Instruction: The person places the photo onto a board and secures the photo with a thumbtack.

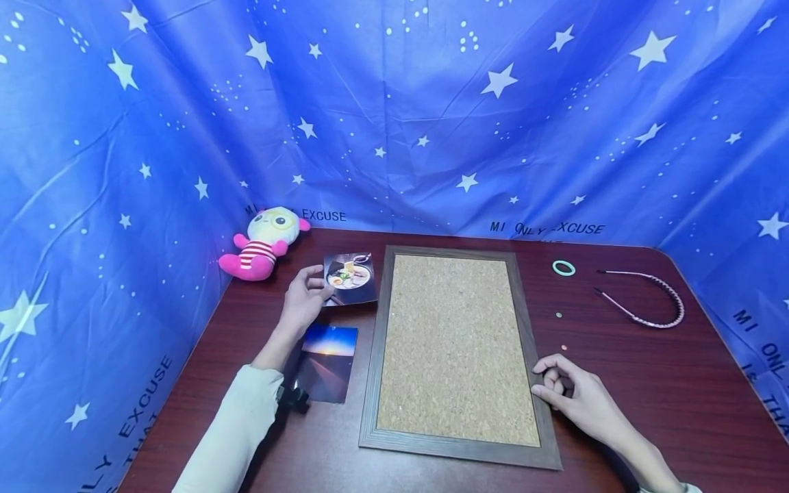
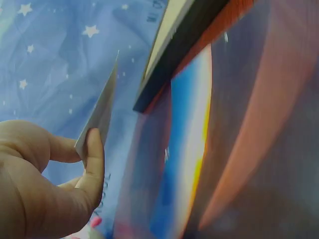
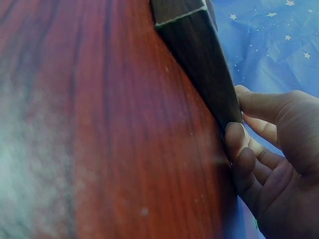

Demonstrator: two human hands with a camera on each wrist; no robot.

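Note:
In the head view, my left hand (image 1: pixel 304 298) pinches a photo print of a noodle bowl (image 1: pixel 350 277) between thumb and fingers; the left wrist view shows the print (image 2: pixel 105 107) edge-on, raised off the table. Below it lies a second photo print with a sunset sky (image 1: pixel 328 366). A cork board (image 1: pixel 456 349) in a dark wooden frame lies in the middle. On the frame's right side, my right hand (image 1: pixel 576 394) grips the edge with curled fingers; in the right wrist view its fingertips (image 3: pixel 235 133) touch the frame's side (image 3: pixel 202 55).
A pink and white plush toy (image 1: pixel 264 245) sits at the back left. At the right lie a pale green ring (image 1: pixel 564 268), a beaded headband (image 1: pixel 668 287) and small round pieces, one greenish (image 1: pixel 559 315) and one orange (image 1: pixel 564 347). Blue star-patterned cloth (image 1: pixel 382 123) surrounds the table.

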